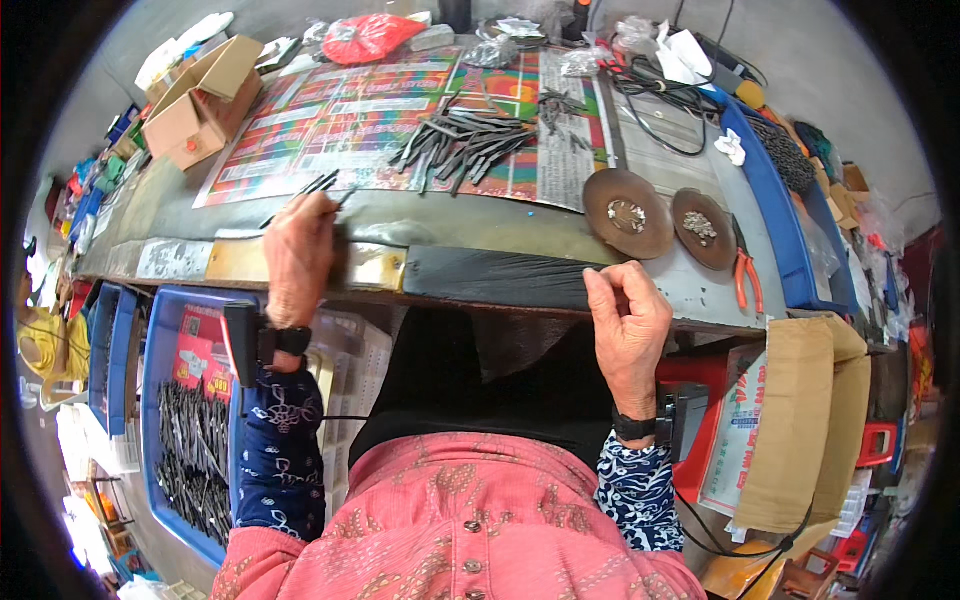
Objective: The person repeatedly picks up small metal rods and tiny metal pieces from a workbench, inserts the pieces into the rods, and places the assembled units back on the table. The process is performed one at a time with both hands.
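Observation:
My left hand point(300, 245) is over the bench's near edge, its fingers curled down and closed beside a few thin black strips point(322, 182). Its fingertips are partly hidden, so I cannot make out what they grip. At the bench edge, over a black covering point(490, 277), my right hand point(630, 312) is pinched, thumb against forefinger. Anything between those fingertips is too small to name. Beyond that hand stand two round brown dishes, one point(612, 236) with small silvery pieces and a smaller one point(692, 252). A loose pile of black strips point(465, 145) lies farther back on printed sheeting.
Orange-handled pliers point(746, 275) lie right of the dishes. A long blue tray point(800, 250) borders the bench's right side. An open cardboard box point(205, 105) sits far left. Below, a blue crate point(150, 440) holds many black strips; another carton point(800, 420) stands lower right.

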Demonstrator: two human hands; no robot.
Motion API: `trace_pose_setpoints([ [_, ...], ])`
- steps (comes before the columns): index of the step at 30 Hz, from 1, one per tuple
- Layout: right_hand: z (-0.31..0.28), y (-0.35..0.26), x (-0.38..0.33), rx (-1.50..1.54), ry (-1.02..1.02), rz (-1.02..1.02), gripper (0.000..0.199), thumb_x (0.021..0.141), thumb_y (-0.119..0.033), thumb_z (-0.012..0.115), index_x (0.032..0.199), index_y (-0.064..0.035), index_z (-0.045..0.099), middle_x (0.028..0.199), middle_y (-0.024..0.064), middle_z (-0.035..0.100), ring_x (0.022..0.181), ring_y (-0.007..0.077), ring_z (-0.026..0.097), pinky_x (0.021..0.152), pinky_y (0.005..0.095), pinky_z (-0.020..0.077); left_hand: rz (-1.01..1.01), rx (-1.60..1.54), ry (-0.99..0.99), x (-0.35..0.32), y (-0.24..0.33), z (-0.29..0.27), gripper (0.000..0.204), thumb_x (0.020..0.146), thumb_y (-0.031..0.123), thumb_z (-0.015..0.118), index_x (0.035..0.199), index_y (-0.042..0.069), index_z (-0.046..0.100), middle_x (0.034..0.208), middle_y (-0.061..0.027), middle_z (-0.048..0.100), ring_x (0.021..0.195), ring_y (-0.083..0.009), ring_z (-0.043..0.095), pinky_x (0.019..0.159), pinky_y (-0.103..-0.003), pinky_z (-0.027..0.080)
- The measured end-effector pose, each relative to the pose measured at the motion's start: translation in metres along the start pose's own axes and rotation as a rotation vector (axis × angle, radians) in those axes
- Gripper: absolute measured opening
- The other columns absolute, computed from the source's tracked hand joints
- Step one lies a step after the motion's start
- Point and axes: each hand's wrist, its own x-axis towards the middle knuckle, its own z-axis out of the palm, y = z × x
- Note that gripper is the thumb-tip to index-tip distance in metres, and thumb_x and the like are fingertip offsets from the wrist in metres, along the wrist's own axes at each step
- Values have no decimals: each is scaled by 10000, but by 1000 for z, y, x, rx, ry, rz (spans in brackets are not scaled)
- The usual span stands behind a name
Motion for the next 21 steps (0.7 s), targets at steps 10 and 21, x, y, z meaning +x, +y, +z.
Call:
trace_pose_setpoints([
  [10, -30, 21, 19, -377, 23, -61, 109, 814, -85, 692, 883, -24, 633, 829, 104, 605, 773, 270, 566, 680, 371, 453, 42, 266, -80, 13, -35, 5, 31, 830, 70, 585, 860, 73, 584, 819, -121, 604, 806, -345, 589, 675, -436, 460],
  [21, -19, 36, 38, -699, -99, -194, 369, 787, -253, 729, 1088, -53, 650, 1007, 108, 557, 991, 311, 484, 819, 454, 403, 46, 233, -36, 19, -8, 7, 58, 818, 31, 606, 871, 54, 616, 886, -120, 605, 807, -330, 602, 685, -408, 473],
])
